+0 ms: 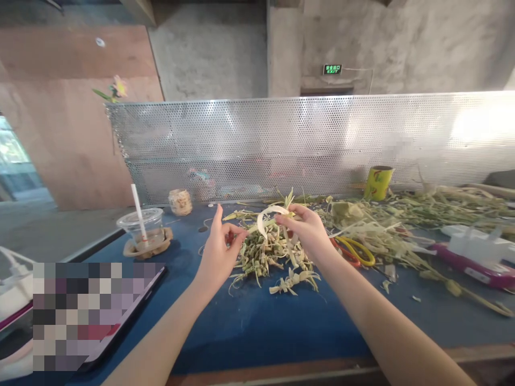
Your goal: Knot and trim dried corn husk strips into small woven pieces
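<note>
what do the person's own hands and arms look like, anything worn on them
The left hand and right hand are both ungloved. The left forearm and right forearm are bare as far as they show, with no sleeve, watch or bracelet in view. Finer details, such as nails, are too small to tell.

A slender, pale cream-and-green strip of plant leaf (260, 221) is held stretched at a slant, with a whitish curl arched alongside. Beneath it, a loose heap of short, twisted, yellow-green plant pieces (261, 260) is spread on the flat blue tabletop (241, 335).
</note>
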`<state>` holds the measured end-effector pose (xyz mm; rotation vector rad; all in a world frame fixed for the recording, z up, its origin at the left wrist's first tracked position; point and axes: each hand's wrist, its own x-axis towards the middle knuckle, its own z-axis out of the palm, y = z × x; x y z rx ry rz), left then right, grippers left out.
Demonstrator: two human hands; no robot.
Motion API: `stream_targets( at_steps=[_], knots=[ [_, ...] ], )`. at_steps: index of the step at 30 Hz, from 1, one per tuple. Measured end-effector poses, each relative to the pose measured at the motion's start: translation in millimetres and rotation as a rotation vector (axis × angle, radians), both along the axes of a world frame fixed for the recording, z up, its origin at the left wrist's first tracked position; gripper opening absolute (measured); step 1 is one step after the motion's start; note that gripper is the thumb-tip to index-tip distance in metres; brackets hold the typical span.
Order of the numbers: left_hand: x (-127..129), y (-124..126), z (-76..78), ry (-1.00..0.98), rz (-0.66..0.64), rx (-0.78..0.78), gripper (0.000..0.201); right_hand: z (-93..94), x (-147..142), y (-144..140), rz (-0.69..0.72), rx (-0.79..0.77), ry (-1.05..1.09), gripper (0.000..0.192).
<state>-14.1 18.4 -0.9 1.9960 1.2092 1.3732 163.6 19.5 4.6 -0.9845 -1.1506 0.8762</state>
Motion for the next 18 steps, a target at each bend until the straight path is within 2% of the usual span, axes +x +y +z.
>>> stream_targets(
  at_steps=[3, 7, 9, 11, 14, 16, 18],
  knots=[
    [-7, 3, 6.9, 0.101, 0.009, -0.11, 0.076, 3.7, 7, 3, -0.028, 0.002, 0.008, 0.033],
    [-18, 7, 16.7, 0.242, 0.141, -0.147, 0.07, 4.6, 14, 6, -0.061, 0.059, 0.023, 0.03],
    [-21, 8, 18.4, 0.298, 0.201, -0.158, 0.071, 3.6, 15, 6, -0.031, 0.043, -0.04, 0.03],
    [-21, 8, 16.0, 0.349, 0.201, -0.179, 0.075, 2.1, 14, 6, 0.008, 0.0, -0.132, 0.032],
    [-18, 8, 7.7, 0.421, 0.08, -0.153, 0.079, 0.4, 7, 2, 0.054, -0.042, -0.251, 0.036],
    [-14, 5, 3.8, 0.423, -0.058, -0.105, 0.074, -0.2, 0, 0, 0.119, -0.061, -0.298, 0.034],
    [-10, 0, 3.2, 0.388, -0.198, -0.124, 0.063, -0.9, -7, -3, 0.218, -0.071, -0.319, 0.03]
  ],
)
